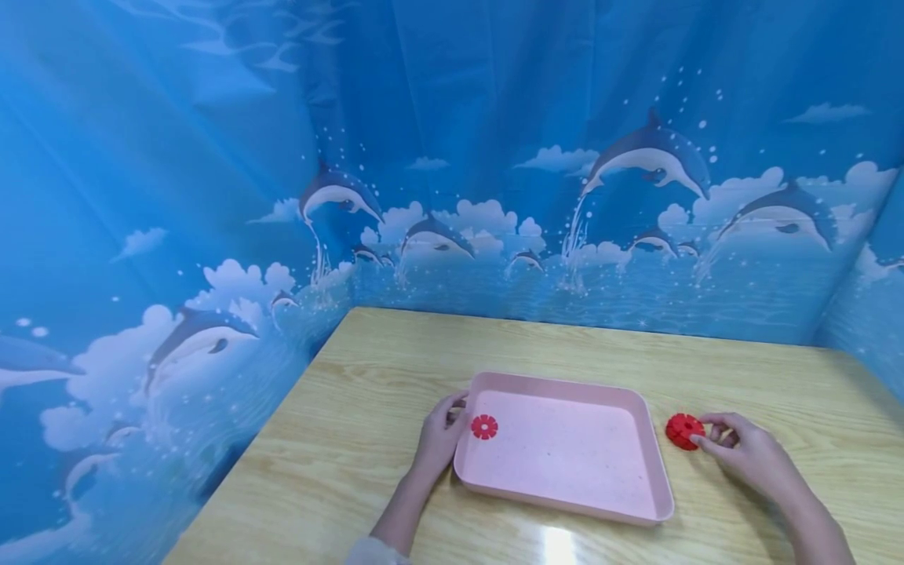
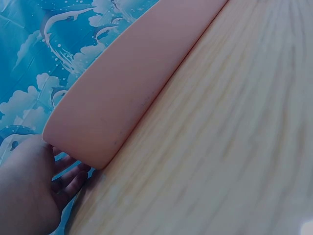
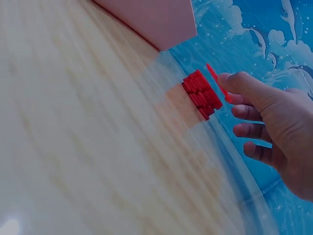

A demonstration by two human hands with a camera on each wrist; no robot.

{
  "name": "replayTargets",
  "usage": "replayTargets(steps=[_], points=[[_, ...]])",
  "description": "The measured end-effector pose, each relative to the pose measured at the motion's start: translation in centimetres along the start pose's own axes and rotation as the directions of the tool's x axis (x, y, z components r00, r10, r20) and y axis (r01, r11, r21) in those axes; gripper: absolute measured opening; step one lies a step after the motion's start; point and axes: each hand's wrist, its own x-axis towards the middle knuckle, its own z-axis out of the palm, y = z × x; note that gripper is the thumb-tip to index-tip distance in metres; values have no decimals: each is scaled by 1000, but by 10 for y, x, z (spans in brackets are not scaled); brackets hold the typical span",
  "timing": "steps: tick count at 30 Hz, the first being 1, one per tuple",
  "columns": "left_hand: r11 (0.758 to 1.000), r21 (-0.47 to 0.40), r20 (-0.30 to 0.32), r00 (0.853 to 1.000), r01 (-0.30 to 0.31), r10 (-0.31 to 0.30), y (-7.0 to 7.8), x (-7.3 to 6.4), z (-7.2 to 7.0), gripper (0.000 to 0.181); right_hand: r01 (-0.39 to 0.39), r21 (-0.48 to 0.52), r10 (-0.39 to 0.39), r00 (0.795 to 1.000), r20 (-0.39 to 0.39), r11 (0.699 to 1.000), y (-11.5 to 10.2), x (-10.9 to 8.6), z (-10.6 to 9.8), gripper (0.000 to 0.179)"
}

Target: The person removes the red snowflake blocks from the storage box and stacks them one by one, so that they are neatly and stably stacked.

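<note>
My left hand (image 1: pixel 439 435) holds the left side of a shallow pink tray (image 1: pixel 558 449), its fingers curled against the outer wall and its thumb side at the rim. In the left wrist view the tray's wall (image 2: pixel 122 93) hides part of that hand. A red, notched, flower-shaped plastic disc (image 1: pixel 484 427) lies inside the tray near its left wall. My right hand (image 1: pixel 749 451), right of the tray, pinches one red disc (image 3: pixel 218 83) between thumb and forefinger, tilted on edge. Close beside it, a stack of red discs (image 3: pixel 201 94) stands on the table.
The light wood-grain table (image 1: pixel 395 345) bears the tray and the stack. Blue curtains (image 1: pixel 452 157) printed with dolphins and clouds rise behind the table and at both sides. A bright reflection shows near the table's front.
</note>
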Motion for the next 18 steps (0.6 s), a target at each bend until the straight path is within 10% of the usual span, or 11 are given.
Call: replayTargets(steps=[18], points=[[1000, 13, 6, 1000, 4, -4, 0, 1, -1, 29, 61, -15, -62, 998, -35, 998, 3, -1, 4, 30]])
